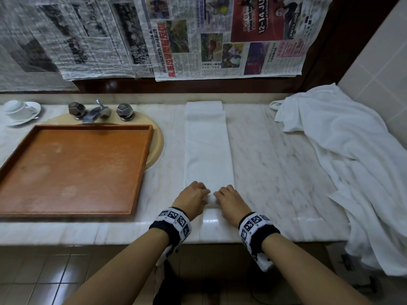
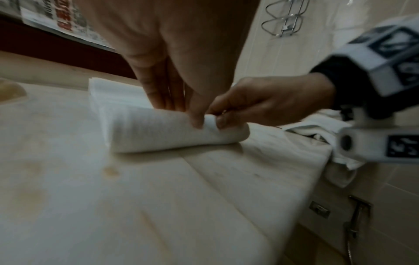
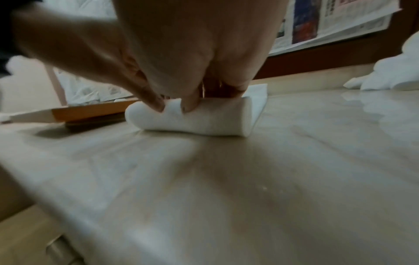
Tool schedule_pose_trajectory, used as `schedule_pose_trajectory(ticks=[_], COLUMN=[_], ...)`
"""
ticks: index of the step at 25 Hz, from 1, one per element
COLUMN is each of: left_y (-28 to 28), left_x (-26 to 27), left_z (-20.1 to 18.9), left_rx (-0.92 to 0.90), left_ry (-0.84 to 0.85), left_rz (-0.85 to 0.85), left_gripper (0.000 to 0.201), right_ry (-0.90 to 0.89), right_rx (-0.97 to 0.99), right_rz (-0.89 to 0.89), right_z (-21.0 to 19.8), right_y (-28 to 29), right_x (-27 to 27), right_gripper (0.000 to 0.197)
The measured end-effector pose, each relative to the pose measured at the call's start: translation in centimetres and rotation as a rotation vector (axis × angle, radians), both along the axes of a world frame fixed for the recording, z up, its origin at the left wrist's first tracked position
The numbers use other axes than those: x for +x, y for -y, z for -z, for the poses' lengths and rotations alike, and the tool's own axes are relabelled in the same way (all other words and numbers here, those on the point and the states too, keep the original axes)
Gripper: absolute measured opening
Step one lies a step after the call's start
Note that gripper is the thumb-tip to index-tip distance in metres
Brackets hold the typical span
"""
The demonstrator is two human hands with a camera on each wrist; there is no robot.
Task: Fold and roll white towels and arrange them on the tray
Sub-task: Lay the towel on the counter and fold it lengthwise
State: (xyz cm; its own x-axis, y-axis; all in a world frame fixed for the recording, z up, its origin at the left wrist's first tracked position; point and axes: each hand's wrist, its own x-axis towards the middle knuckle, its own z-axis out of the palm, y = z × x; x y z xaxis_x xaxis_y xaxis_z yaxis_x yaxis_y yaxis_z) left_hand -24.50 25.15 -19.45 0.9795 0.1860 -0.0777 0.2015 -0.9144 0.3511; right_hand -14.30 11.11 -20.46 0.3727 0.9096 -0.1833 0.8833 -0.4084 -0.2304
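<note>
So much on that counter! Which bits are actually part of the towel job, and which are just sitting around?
Part of the job:
- folded towel strip, its near end being rolled
- left hand and right hand, both gripping the roll
- wooden tray, no towels on it yet
- heap of unfolded white towels

Just lying about:
- cup and saucer
- tap
- newspapers on the wall

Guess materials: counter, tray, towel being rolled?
Counter: looks like polished marble or similar stone, pale with pinkish veins and a glossy front edge. Tray: likely wood or wood-look laminate, matte orange-brown with raised rim. Towel: white cotton terry by its soft nap, dented under both hands' fingertips.
</note>
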Motion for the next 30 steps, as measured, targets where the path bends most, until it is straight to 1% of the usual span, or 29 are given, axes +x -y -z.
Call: schedule_pose_trajectory(ticks=[2, 4, 6, 8, 10, 12, 14, 16, 18, 20, 22, 25, 27, 29, 30], left_y=[1.1, 1.4, 0.8, -0.1, -0.4, 0.2, 1.2, 2.0, 2.2, 2.1, 1.8, 0.2, -0.8, -0.2, 0.4], left_x=[-0.5, -0.7, -0.2, 1.0, 1.8, 1.8, 0.8, -0.4, -1.2, -1.6, -1.5, 0.0, 1.0, 0.9, 0.4], left_z=[0.5, 1.5, 1.9, 1.8, 1.7, 1.8, 1.9, 2.5, 3.2, 3.7, 3.9, 3.5, 3.1, 2.7, 2.6], left_rx=[-0.022, -0.027, -0.059, -0.113, -0.126, -0.083, -0.039, -0.031, -0.039, -0.038, -0.051, -0.086, -0.096, -0.060, -0.037], left_ry=[0.063, 0.079, 0.090, 0.074, 0.048, 0.115, 0.195, 0.305, 0.380, 0.403, 0.370, 0.234, 0.179, 0.197, 0.231], left_rz=[-0.012, -0.044, -0.074, -0.092, -0.088, -0.115, -0.149, -0.127, -0.095, -0.073, -0.041, -0.017, -0.011, -0.045, -0.081], left_gripper=[0.015, 0.016, 0.019, 0.023, 0.025, 0.022, 0.020, 0.025, 0.031, 0.035, 0.037, 0.035, 0.035, 0.031, 0.028], right_ry=[-0.058, -0.063, 0.083, 0.174, 0.173, 0.171, 0.116, 0.005, -0.107, -0.173, -0.135, 0.070, 0.162, 0.163, 0.155], right_rx=[-0.061, -0.025, 0.124, 0.235, 0.275, 0.255, 0.228, 0.193, 0.139, 0.107, 0.124, 0.235, 0.222, 0.197, 0.227], right_rz=[-0.011, 0.012, 0.057, 0.060, 0.059, 0.063, 0.058, 0.054, 0.018, 0.017, 0.047, 0.079, 0.057, 0.069, 0.081], right_z=[-0.2, -0.2, -0.1, 0.5, 1.2, 1.4, 1.2, 0.5, 0.1, 0.0, 0.1, 1.2, 2.0, 2.1, 2.0], right_y=[-0.5, -0.7, -0.4, 0.2, 0.6, 0.3, -0.3, -0.7, -0.6, -0.2, 0.2, 0.7, 0.6, 0.5, 0.2], right_x=[0.9, 0.9, -0.3, -1.9, -2.9, -2.3, -1.0, 0.1, 0.9, 1.0, 0.4, -1.6, -2.3, -2.1, -1.6], right_gripper=[0.036, 0.033, 0.033, 0.044, 0.054, 0.056, 0.049, 0.041, 0.045, 0.049, 0.052, 0.059, 0.065, 0.064, 0.058])
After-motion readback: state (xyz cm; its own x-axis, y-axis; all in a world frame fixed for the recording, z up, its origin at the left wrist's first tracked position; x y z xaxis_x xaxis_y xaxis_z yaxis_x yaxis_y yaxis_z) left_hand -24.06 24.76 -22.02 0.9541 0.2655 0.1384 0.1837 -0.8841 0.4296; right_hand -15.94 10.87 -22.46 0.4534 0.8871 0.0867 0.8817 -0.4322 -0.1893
